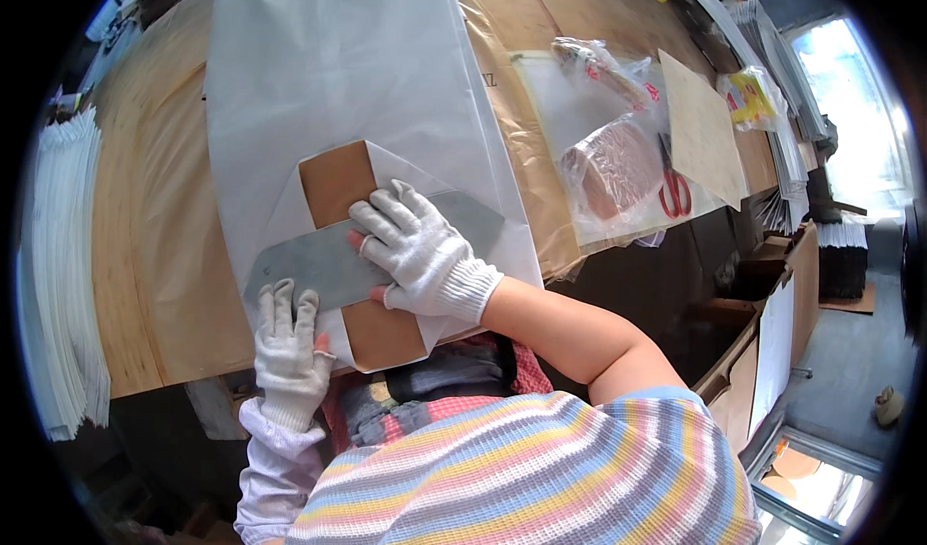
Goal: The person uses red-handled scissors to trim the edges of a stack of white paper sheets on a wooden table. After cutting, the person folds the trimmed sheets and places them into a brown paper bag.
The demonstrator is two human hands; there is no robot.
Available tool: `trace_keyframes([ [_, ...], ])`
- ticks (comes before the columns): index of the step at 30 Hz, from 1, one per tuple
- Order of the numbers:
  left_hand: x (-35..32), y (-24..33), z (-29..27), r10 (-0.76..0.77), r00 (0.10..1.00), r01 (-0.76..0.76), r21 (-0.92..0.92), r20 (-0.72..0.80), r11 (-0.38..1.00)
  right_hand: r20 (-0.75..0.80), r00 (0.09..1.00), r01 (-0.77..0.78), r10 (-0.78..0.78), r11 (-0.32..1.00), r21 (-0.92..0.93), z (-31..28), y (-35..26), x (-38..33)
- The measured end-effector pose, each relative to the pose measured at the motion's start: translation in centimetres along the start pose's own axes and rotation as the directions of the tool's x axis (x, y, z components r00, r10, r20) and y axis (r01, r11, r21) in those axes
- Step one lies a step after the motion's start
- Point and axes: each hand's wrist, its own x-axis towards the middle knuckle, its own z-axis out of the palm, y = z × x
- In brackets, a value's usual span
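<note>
A large white paper bag or sheet (338, 53) lies before me, its near end folded into a pointed shape that shows brown inner paper (338, 180). Across those folds, slightly slanted, rests a flat grey strip (323, 260) with angled ends. My right hand (420, 251), in a white knit glove with bare thumb tip, lies on the strip's middle, fingers spread. At the strip's left end, my left hand (290, 347), gloved alike, lies flat with fingers stretched and their tips touching its lower edge. Both hands are open; part of the strip is hidden under the right one.
Right of the paper lie red-handled scissors (676, 190), a plastic-wrapped brown bundle (616, 168) and a beige card (703, 130). Stacked white paper (68, 265) stands at the table's left edge. Cardboard boxes (744, 352) stand below right.
</note>
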Motion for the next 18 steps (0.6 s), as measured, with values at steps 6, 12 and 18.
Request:
trace_keyframes([
  [6, -0.4, -0.2, 0.4, 0.021, 1.0, -0.021, 0.034, -0.009, 0.999, -0.049, 0.999, 0.008, -0.004, 0.997, 0.075, 0.5, 0.2, -0.4],
  [12, 2.0, 0.6, -3.4, 0.105, 0.993, -0.101, -0.08, 0.056, 0.992, -0.176, 0.984, 0.036, 0.019, 0.951, 0.306, 0.8, 2.0, -0.5],
  [18, 2.6, -0.1, -3.0, 0.232, 0.973, -0.232, -0.021, 0.001, 0.973, -0.111, 0.99, 0.122, -0.09, 0.937, 0.326, -1.4, 3.8, -3.0],
])
